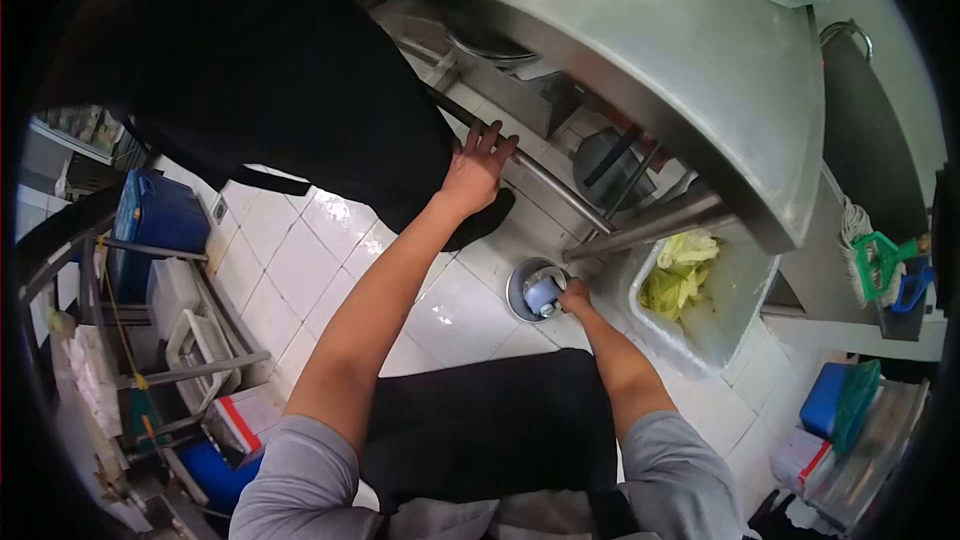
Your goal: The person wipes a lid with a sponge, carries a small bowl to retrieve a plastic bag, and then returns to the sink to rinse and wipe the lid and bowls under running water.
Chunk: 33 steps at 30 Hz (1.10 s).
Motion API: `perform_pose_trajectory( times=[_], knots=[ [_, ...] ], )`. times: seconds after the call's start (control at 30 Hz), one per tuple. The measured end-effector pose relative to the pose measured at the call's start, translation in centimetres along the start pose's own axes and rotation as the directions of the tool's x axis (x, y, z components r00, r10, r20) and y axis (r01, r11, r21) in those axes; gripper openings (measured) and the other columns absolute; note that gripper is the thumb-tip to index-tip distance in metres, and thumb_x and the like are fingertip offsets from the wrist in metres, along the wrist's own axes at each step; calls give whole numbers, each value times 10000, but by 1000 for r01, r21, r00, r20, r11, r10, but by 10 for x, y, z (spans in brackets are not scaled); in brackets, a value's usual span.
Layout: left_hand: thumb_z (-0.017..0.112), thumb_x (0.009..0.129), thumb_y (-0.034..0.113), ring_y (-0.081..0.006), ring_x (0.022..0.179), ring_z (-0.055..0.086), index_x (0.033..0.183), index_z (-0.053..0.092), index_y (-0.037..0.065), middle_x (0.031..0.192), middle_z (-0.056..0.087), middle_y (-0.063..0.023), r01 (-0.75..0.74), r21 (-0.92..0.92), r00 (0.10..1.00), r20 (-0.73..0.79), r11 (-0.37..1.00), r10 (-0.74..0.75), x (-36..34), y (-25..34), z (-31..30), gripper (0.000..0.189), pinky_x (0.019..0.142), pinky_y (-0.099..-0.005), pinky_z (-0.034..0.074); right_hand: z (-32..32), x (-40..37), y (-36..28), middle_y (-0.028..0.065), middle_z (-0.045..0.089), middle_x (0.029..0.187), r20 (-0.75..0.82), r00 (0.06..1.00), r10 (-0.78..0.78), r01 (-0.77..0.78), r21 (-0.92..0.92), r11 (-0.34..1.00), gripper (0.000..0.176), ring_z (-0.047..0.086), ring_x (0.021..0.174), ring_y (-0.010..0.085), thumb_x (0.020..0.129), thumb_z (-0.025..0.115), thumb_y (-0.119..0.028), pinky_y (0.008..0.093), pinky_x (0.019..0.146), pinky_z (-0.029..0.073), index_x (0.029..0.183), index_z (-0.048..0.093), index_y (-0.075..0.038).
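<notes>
My left hand reaches forward to a metal rail under the steel table, its fingers hooked over the bar. Low near the floor, my right hand is closed on a blue-grey container, seemingly at its side; the grip is partly hidden. That container is inside the mouth of a round metal pot on the white tiles. Just right of this hand stands a translucent plastic bin with yellow-green leaves in it.
The steel table curves overhead, with pale leaves on its top edge. A person in black clothing stands close on the left. A metal rack and blue bin line the left side. A mop head hangs at right.
</notes>
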<state>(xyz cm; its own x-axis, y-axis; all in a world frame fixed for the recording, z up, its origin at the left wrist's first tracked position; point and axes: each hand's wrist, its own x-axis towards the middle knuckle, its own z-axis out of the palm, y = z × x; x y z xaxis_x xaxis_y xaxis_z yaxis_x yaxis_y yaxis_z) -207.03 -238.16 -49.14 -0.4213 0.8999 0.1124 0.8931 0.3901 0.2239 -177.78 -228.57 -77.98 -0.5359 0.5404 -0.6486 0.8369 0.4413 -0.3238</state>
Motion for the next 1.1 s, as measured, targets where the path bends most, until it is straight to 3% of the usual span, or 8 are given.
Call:
perform_pose_trajectory(
  times=[0.1, 0.33, 0.47, 0.53, 0.63, 0.67, 0.73, 1.1],
  knots=[
    [690, 747, 59, -363, 1361, 355, 1288, 502, 74, 1361, 448, -131, 3, 45, 997, -83, 999, 1, 13, -6, 20, 572, 1111, -646, 259, 13, 39, 23, 291, 674, 1014, 132, 987, 91, -136, 396, 908, 313, 718, 819, 356, 789, 679, -127, 425, 744, 582, 997, 667, 106],
    [721, 715, 182, -286, 1083, 567, 930, 646, 92, 965, 641, -81, -132, 26, 982, -132, 991, 135, 42, -24, 42, 245, 1064, -551, 326, -68, -14, -39, 269, 681, 893, -228, 919, -322, 324, -29, 946, 216, 659, 903, 420, 813, 640, -160, 433, 776, 528, 885, 678, 40],
    [675, 617, 107, -294, 930, 612, 800, 680, 128, 768, 653, -74, -20, 133, 998, -49, 991, 27, 67, -35, 38, 184, 943, -435, 384, -217, -97, -192, 48, 658, 717, -334, 795, -506, 590, 620, 518, 220, 607, 557, 101, 966, 533, -183, 270, 522, 489, 914, 649, -3],
    [670, 598, 102, -294, 897, 615, 811, 698, 142, 769, 666, -78, -41, 66, 984, -168, 997, 52, 65, -38, 45, 219, 926, -421, 387, -272, -46, -248, 62, 645, 727, -375, 625, -685, 778, 363, 512, 143, 588, 523, 117, 906, 536, -82, 284, 490, 497, 964, 638, 0],
    [675, 595, 101, -283, 903, 608, 768, 710, 137, 780, 671, -72, -36, 58, 961, -273, 998, 51, 66, -41, 55, 179, 921, -416, 387, -303, 95, -322, 121, 655, 697, -244, 801, -547, 599, 347, 722, 210, 612, 488, 210, 859, 541, -156, 323, 476, 489, 935, 654, 5],
    [683, 598, 108, -279, 909, 605, 760, 709, 135, 778, 669, -70, -46, 58, 950, -305, 997, 62, 66, -43, 59, 167, 923, -419, 386, -293, 175, -334, 150, 670, 753, 11, 743, -670, 632, -343, 695, 222, 643, 545, 253, 856, 535, -155, 352, 512, 516, 961, 653, 0],
    [700, 607, 123, -273, 920, 597, 746, 707, 129, 772, 665, -66, -50, 71, 935, -347, 996, 72, 70, -50, 60, 139, 930, -424, 384, -284, 253, -327, 213, 686, 861, 109, 709, -696, 483, -794, 368, 261, 694, 703, 301, 843, 558, -146, 406, 595, 550, 1057, 623, -12],
    [717, 656, 114, -250, 922, 576, 695, 693, 107, 773, 658, -48, 2, 28, 922, -386, 1000, 10, 70, -51, 62, 47, 987, -382, 371, -259, 352, -288, 174, 685, 898, -340, 414, -845, 298, -826, 478, 125, 699, 776, 317, 869, 551, -128, 423, 683, 570, 965, 611, -74]
  ],
)
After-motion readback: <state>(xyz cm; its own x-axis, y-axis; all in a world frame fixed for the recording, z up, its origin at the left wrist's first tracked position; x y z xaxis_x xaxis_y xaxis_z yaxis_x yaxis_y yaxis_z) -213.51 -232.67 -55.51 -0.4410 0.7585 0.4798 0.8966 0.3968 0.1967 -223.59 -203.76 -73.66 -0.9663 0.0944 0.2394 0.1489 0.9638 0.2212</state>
